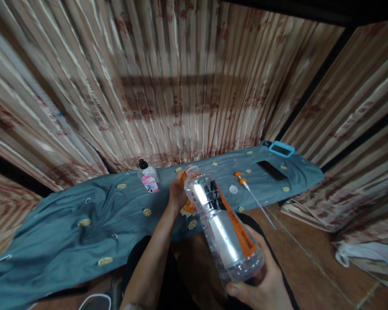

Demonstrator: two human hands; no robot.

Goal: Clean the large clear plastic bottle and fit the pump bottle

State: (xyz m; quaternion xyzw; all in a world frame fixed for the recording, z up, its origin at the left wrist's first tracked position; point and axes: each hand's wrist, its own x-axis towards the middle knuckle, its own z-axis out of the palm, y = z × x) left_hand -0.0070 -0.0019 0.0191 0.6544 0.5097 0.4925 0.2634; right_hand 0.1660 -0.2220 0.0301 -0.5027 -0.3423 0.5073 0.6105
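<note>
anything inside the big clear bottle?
The clear bottle in the right hand looks empty, its mouth uncapped. Its label hides part of the inside. The left hand holds something orange behind it, mostly covered.

Striped, pleated curtains [181, 86] with faded red print hang all around from nine to three o'clock, dimly lit. A dark band [313, 82] runs between them at two o'clock. A teal sheet [67, 232] with yellow dots spreads across the middle. Brown floor [297, 258] shows at four o'clock.
</note>
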